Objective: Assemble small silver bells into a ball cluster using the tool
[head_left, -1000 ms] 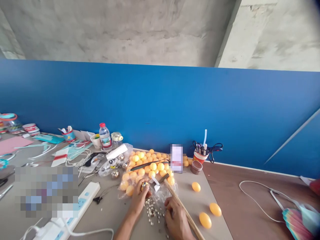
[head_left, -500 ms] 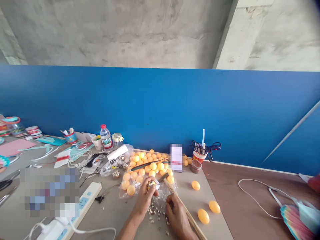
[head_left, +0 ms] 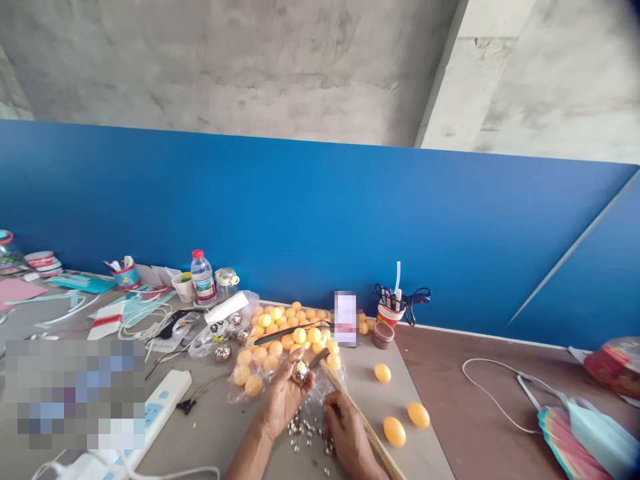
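- The right hand (head_left: 347,427) was low over the grey table (head_left: 215,413), fingers curled inward; whether they pinched anything could not be told.
- Just beside its fingertips lay a scatter of small silvery bits (head_left: 303,425), spread between the two hands.
- Along the right hand's outer side ran a long wooden strip (head_left: 379,445), slanting up and away — a dark flat piece (head_left: 319,359) lay near its far end.
- The left hand (head_left: 279,402) was turned partly palm-up, its fingers and thumb gripping a shiny ball (head_left: 300,371) in front of the bagged balls.
- To the right were three loose orange balls (head_left: 395,432), apart from one another; to the left, a white power strip (head_left: 167,393).
- Beyond the hands spread a clear bag of orange balls (head_left: 260,357), a dark slender tool (head_left: 280,333) across it. Left of the bag sat another silvery ball (head_left: 223,352).
- Farther back stood a phone (head_left: 345,317), a cup of pens (head_left: 390,315) and a red-capped bottle (head_left: 203,279) — all before a blue partition (head_left: 300,200).
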A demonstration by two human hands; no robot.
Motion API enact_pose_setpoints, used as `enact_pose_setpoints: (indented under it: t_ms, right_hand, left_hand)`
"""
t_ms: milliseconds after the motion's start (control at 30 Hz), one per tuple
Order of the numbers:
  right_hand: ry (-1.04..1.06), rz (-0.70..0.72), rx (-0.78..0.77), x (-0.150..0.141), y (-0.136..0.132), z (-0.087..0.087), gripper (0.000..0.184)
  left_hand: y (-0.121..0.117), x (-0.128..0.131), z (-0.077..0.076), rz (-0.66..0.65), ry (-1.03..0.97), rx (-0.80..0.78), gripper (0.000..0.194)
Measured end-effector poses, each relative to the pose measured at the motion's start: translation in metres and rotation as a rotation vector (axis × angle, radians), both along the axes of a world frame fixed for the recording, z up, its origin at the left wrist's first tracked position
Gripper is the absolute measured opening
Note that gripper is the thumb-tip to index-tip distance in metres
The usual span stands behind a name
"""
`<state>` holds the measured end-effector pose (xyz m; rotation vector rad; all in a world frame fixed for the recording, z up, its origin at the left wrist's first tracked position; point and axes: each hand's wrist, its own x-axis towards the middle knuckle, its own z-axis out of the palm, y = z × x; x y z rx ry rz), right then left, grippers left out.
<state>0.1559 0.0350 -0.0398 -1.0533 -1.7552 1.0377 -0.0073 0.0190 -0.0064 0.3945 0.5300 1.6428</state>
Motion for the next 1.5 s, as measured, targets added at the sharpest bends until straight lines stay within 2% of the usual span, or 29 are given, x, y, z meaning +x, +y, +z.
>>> enact_pose_setpoints:
  t_ms: [167,367,567,700,800,900,1067,1300,1400,1500]
  right_hand:
    - [-0.001,-0.023,-0.01,-0.002,0.002,-0.004,0.014]
    - [0.058,-0.06,-0.018,-0.005,0.006,-0.008,0.02]
    - [0.125,-0.089,-0.106,-0.011,0.011,-0.006,0.025]
    - [0.238,-0.103,-0.199,-0.022,0.018,0.008,0.034]
    - [0.349,-0.044,-0.254,-0.034,0.024,0.022,0.035]
    - [0.492,0.026,-0.303,-0.046,0.027,0.027,0.036]
    - [0.609,0.071,-0.353,-0.053,0.028,0.015,0.034]
    - [0.613,0.099,-0.394,-0.043,0.04,0.003,0.031]
    - [0.661,0.135,-0.438,-0.044,0.043,0.003,0.03]
    - [0.702,0.184,-0.469,-0.047,0.04,0.01,0.028]
  left_hand:
    - [-0.004,-0.012,-0.007,-0.074,-0.019,0.042,0.046]
    - [0.001,-0.014,-0.013,-0.048,0.035,0.045,0.036]
    - [0.002,-0.013,-0.006,-0.033,0.021,0.048,0.039]
    - [0.0,-0.012,-0.001,-0.019,0.0,0.019,0.037]
    - [0.0,-0.013,-0.002,-0.037,-0.013,-0.005,0.036]
    - [0.0,-0.015,-0.006,-0.044,-0.004,0.012,0.042]
    - [0.001,-0.014,-0.01,-0.036,0.069,0.019,0.051]
    - [0.005,-0.011,-0.008,-0.061,0.149,0.023,0.028]
    - [0.006,-0.012,-0.009,-0.049,0.145,0.02,0.031]
    - [0.007,-0.012,-0.011,-0.042,0.138,-0.001,0.032]
